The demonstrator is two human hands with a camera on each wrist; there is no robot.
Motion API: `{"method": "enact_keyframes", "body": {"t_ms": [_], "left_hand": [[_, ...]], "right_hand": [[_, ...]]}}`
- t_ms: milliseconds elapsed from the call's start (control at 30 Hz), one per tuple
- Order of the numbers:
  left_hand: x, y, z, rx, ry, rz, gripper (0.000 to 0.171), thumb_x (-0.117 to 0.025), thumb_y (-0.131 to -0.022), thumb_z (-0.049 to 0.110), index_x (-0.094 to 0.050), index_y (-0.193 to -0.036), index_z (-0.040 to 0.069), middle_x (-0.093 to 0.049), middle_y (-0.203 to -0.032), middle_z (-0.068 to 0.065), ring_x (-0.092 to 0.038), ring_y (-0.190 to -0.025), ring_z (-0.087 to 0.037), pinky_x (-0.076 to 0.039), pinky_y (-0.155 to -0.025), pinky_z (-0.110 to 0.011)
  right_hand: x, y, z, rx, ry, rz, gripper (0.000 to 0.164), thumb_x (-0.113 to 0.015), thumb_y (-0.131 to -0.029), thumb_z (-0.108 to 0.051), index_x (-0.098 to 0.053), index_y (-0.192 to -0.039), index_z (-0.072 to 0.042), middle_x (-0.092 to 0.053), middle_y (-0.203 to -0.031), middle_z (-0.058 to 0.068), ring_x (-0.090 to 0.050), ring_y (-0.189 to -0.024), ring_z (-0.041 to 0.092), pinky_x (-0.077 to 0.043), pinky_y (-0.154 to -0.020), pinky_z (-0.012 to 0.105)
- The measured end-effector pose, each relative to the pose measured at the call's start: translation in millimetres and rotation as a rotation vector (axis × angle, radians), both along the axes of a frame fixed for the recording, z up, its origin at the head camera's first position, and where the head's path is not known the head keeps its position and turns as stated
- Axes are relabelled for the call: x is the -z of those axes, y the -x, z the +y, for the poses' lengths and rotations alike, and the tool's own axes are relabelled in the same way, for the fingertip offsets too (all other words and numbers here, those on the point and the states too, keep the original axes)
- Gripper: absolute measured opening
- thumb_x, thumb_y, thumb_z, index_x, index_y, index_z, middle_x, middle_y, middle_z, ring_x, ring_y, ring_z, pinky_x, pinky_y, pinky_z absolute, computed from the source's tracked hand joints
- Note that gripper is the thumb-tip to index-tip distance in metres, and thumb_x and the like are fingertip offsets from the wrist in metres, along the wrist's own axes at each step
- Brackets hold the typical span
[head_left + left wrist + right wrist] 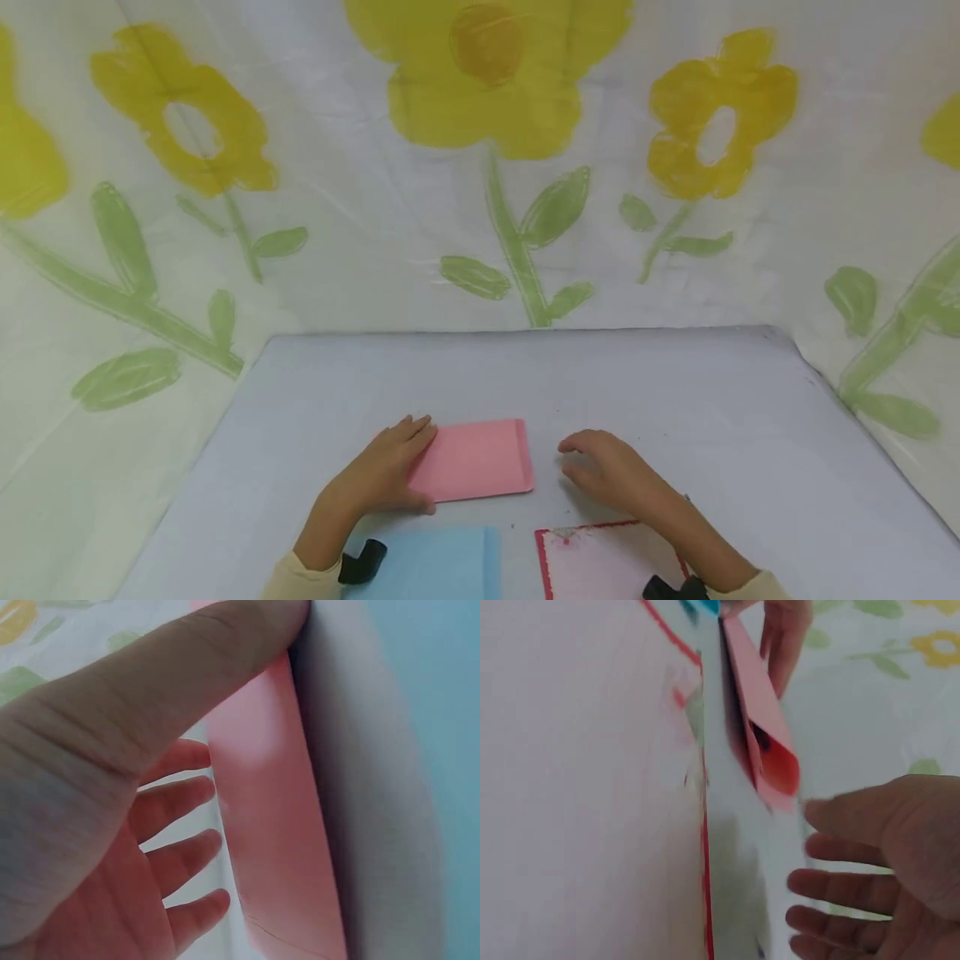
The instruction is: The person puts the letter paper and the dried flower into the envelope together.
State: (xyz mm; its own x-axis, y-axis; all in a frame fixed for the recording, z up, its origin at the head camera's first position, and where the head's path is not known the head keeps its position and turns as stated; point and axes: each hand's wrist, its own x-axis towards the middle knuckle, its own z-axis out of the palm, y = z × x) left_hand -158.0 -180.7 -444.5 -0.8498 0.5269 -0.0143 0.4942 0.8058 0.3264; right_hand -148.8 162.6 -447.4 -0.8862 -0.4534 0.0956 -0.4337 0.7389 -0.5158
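At the bottom of the head view, one blue envelope (435,568) and one red-edged card (592,567) are cut off, each also partly covered. Beyond them lies one pink envelope (480,459), its left end hidden by the left hand (388,467), which holds it between thumb and fingers. The right hand (607,471), fingers loosely parted, is just beside its other end, holding nothing. Farther back, a cloth (337,258) bears five yellow flowers (487,117), three cut off.
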Motion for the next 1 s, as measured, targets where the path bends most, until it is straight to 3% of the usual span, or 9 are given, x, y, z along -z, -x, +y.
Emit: {"method": "enact_keyframes", "body": {"t_ms": [167, 267, 467, 567, 667, 767, 800, 900, 1000], "left_hand": [[-0.3, -10.9, -6.3, 0.047, -0.054, 0.107, 0.088, -0.075, -0.066, 0.049, -0.043, -0.133, 0.002, -0.034, -0.14, -0.015, -0.026, -0.128, -0.036, -0.024, -0.1, -0.052], [-3.0, -22.8, -11.9, 0.062, -0.084, 0.149, 0.079, -0.071, -0.071, 0.047, -0.045, -0.131, 0.003, -0.037, -0.138, -0.015, -0.028, -0.127, -0.035, -0.025, -0.1, -0.05], [-8.5, -56.7, -15.2, 0.056, -0.154, 0.116, 0.079, -0.067, -0.071, 0.055, -0.046, -0.132, 0.01, -0.039, -0.137, -0.004, -0.03, -0.127, -0.025, -0.03, -0.099, -0.043], [-6.4, -72.7, -12.0, 0.099, -0.17, 0.172, 0.084, -0.065, -0.067, 0.061, -0.047, -0.131, 0.01, -0.041, -0.135, -0.003, -0.034, -0.124, -0.023, -0.034, -0.096, -0.043], [1.6, -85.1, -8.2, 0.163, -0.191, 0.265, 0.092, -0.063, -0.062, 0.068, -0.048, -0.129, 0.008, -0.045, -0.131, -0.006, -0.04, -0.119, -0.024, -0.038, -0.09, -0.044], [12.3, -93.9, -5.6, 0.199, -0.166, 0.358, 0.095, -0.06, -0.061, 0.073, -0.049, -0.128, 0.006, -0.048, -0.126, -0.009, -0.044, -0.114, -0.026, -0.041, -0.085, -0.045], [15.5, -96.6, -4.9, 0.196, -0.148, 0.372, 0.095, -0.059, -0.062, 0.074, -0.049, -0.128, 0.006, -0.048, -0.125, -0.008, -0.045, -0.113, -0.025, -0.042, -0.085, -0.046], [21.6, -104.3, -3.5, 0.167, -0.065, 0.352, 0.089, -0.053, -0.068, 0.074, -0.05, -0.128, 0.008, -0.05, -0.122, -0.006, -0.047, -0.11, -0.022, -0.042, -0.083, -0.048], [23.8, -110.5, -1.3, 0.14, -0.006, 0.279, 0.085, -0.047, -0.072, 0.074, -0.049, -0.128, 0.01, -0.051, -0.121, -0.005, -0.047, -0.109, -0.022, -0.041, -0.083, -0.051]], "right_hand": [[-3.9, -26.9, 42.7, -0.041, -0.169, 0.068, 0.044, -0.07, -0.076, -0.04, -0.061, -0.108, -0.012, -0.055, -0.112, 0.0, -0.044, -0.113, 0.026, -0.038, -0.092, 0.044], [-6.3, -44.2, 61.8, -0.028, -0.172, -0.001, 0.067, -0.069, -0.068, -0.054, -0.056, -0.116, -0.01, -0.049, -0.122, 0.006, -0.032, -0.122, 0.037, -0.029, -0.095, 0.054], [-2.1, -69.0, 76.5, -0.012, -0.181, -0.142, 0.101, -0.067, -0.053, -0.068, -0.045, -0.13, -0.006, -0.035, -0.138, 0.013, -0.013, -0.129, 0.044, -0.017, -0.095, 0.061], [2.5, -75.1, 76.8, -0.016, -0.157, -0.122, 0.097, -0.07, -0.052, -0.065, -0.048, -0.127, -0.007, -0.035, -0.138, 0.013, -0.014, -0.128, 0.044, -0.011, -0.1, 0.056], [6.7, -77.6, 75.7, -0.049, -0.146, -0.026, 0.087, -0.073, -0.053, -0.062, -0.053, -0.12, -0.009, -0.041, -0.133, 0.013, -0.022, -0.125, 0.045, 0.002, -0.106, 0.034], [9.4, -78.2, 74.5, -0.071, -0.151, 0.065, 0.077, -0.076, -0.053, -0.056, -0.056, -0.113, -0.012, -0.045, -0.129, 0.01, -0.029, -0.122, 0.043, 0.009, -0.096, 0.009], [9.6, -78.0, 74.1, -0.074, -0.15, 0.076, 0.075, -0.076, -0.053, -0.055, -0.056, -0.112, -0.013, -0.046, -0.128, 0.009, -0.03, -0.122, 0.042, 0.008, -0.095, 0.007], [9.7, -78.0, 72.4, -0.06, -0.125, 0.048, 0.067, -0.079, -0.053, -0.048, -0.055, -0.107, -0.016, -0.047, -0.126, 0.007, -0.03, -0.122, 0.041, 0.005, -0.094, 0.007], [8.4, -78.3, 71.2, -0.049, -0.081, 0.04, 0.051, -0.082, -0.057, -0.033, -0.053, -0.098, -0.022, -0.048, -0.123, 0.005, -0.032, -0.121, 0.04, -0.001, -0.098, 0.01]]}}
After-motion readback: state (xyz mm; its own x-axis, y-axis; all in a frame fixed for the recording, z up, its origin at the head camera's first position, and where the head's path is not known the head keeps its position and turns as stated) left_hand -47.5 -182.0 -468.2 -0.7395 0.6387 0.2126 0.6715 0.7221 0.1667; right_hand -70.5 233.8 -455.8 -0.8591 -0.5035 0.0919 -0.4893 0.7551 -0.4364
